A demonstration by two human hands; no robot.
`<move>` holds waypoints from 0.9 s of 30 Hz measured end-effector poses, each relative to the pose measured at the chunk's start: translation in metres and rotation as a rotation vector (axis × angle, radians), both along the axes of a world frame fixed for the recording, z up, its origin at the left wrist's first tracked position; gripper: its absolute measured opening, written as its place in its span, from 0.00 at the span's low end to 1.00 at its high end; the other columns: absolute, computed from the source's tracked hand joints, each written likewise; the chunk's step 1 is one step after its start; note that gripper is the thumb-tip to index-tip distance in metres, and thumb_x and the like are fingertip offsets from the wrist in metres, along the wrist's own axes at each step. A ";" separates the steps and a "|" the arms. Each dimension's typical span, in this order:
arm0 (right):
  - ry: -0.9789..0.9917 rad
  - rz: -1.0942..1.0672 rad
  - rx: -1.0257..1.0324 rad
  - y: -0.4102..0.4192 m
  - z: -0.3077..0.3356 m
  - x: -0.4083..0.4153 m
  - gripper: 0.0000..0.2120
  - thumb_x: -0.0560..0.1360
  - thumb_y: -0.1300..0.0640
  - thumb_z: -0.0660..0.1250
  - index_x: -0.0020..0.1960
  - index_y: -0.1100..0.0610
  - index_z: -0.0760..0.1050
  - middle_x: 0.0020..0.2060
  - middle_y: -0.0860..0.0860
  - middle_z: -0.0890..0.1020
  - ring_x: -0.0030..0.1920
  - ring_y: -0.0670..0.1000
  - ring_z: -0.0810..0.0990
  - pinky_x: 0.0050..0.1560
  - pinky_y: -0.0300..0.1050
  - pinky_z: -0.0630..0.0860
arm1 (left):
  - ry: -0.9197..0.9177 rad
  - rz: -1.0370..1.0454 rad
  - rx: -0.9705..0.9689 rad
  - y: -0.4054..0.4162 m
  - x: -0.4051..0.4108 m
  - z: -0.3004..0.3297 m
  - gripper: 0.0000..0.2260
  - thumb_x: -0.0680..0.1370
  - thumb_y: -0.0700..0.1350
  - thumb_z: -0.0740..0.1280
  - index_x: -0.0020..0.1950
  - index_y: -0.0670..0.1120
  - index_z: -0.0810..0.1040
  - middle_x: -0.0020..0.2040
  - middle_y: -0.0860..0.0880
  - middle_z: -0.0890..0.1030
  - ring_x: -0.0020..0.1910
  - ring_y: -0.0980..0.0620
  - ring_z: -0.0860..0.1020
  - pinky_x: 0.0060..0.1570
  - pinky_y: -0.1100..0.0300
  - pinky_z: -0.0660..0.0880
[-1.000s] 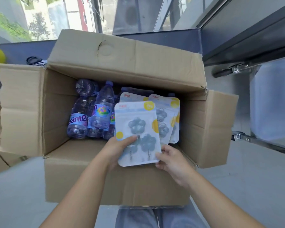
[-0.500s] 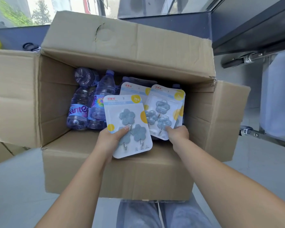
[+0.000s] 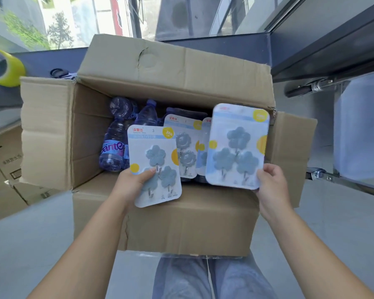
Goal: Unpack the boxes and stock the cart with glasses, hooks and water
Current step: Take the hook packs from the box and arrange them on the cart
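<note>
Hook packs over open box [image 3: 181,219]: left hand [image 3: 129,186] pinches one pack [image 3: 153,165] (thumb on front), right hand [image 3: 271,186] grips another [image 3: 238,145].

Open cardboard box [image 3: 164,223] holds clear water bottles [image 3: 115,145] lying at left and upright hook packs [image 3: 185,147] at right; two blue flower-hook packs [image 3: 154,165] [image 3: 238,145] held above its near edge.

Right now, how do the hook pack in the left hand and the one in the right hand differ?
The left-hand pack sits lower, over the box's near wall; the right-hand pack is raised higher and looks larger, being nearer the camera. The left hand covers one flower hook with its thumb; the right hand grips only the corner, leaving all three showing. Both are blue flower-hook cards with yellow dots.
</note>
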State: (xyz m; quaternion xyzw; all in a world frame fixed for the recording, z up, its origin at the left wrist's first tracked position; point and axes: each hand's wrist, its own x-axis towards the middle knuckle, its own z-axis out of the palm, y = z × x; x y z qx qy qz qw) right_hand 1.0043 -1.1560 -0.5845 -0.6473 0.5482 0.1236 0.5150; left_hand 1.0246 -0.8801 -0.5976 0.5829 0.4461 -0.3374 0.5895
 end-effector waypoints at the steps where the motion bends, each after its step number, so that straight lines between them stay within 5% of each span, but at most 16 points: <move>1: -0.036 0.026 0.075 0.004 0.012 -0.003 0.11 0.77 0.67 0.58 0.41 0.53 0.69 0.41 0.55 0.75 0.42 0.53 0.73 0.45 0.50 0.69 | 0.010 -0.025 -0.026 -0.002 -0.001 0.004 0.03 0.75 0.37 0.68 0.45 0.44 0.80 0.45 0.44 0.83 0.43 0.46 0.79 0.50 0.52 0.76; 6: 0.036 0.223 0.265 0.051 0.033 -0.031 0.09 0.78 0.66 0.59 0.42 0.56 0.70 0.41 0.57 0.78 0.42 0.53 0.75 0.47 0.49 0.71 | 0.063 -0.057 -0.145 -0.028 -0.011 0.017 0.08 0.78 0.46 0.65 0.47 0.43 0.81 0.44 0.45 0.84 0.47 0.44 0.80 0.50 0.51 0.76; 10: 0.074 0.244 0.215 0.074 0.035 -0.042 0.09 0.79 0.65 0.59 0.42 0.55 0.69 0.39 0.55 0.77 0.41 0.52 0.74 0.44 0.45 0.70 | 0.104 0.145 -0.379 -0.041 -0.021 0.025 0.35 0.65 0.73 0.56 0.60 0.51 0.78 0.55 0.46 0.83 0.53 0.46 0.81 0.55 0.48 0.76; 13: 0.068 0.277 0.184 0.077 0.039 -0.043 0.10 0.79 0.64 0.59 0.41 0.54 0.68 0.36 0.50 0.75 0.37 0.47 0.72 0.37 0.37 0.68 | 0.050 0.113 -0.508 -0.040 -0.028 0.032 0.42 0.52 0.72 0.73 0.60 0.49 0.78 0.56 0.45 0.82 0.53 0.45 0.80 0.53 0.50 0.77; 15: 0.075 0.307 0.157 0.075 0.042 -0.045 0.10 0.79 0.63 0.59 0.40 0.53 0.69 0.35 0.49 0.74 0.35 0.45 0.70 0.34 0.35 0.67 | 0.016 0.010 -0.463 -0.036 -0.030 0.035 0.33 0.52 0.54 0.79 0.54 0.45 0.80 0.49 0.44 0.84 0.46 0.45 0.81 0.47 0.54 0.79; 18: 0.089 0.328 0.131 0.068 0.049 -0.048 0.09 0.78 0.63 0.60 0.40 0.54 0.70 0.36 0.48 0.75 0.38 0.47 0.71 0.37 0.38 0.67 | -0.002 -0.105 -0.398 -0.034 -0.031 0.042 0.20 0.58 0.42 0.73 0.49 0.42 0.80 0.43 0.44 0.84 0.38 0.48 0.82 0.39 0.59 0.79; 24: -0.052 0.156 0.434 0.065 0.075 -0.065 0.11 0.82 0.55 0.53 0.55 0.48 0.75 0.47 0.39 0.82 0.46 0.36 0.80 0.44 0.29 0.75 | 0.028 -0.117 -0.394 -0.048 -0.035 0.054 0.13 0.66 0.42 0.73 0.48 0.41 0.80 0.39 0.44 0.84 0.34 0.48 0.82 0.37 0.58 0.79; 27: -0.097 0.121 0.429 0.063 0.088 -0.076 0.13 0.82 0.56 0.53 0.62 0.51 0.73 0.53 0.45 0.82 0.50 0.40 0.81 0.48 0.33 0.77 | 0.037 -0.104 -0.387 -0.064 -0.039 0.069 0.09 0.74 0.45 0.67 0.50 0.41 0.80 0.41 0.43 0.84 0.36 0.48 0.82 0.38 0.57 0.80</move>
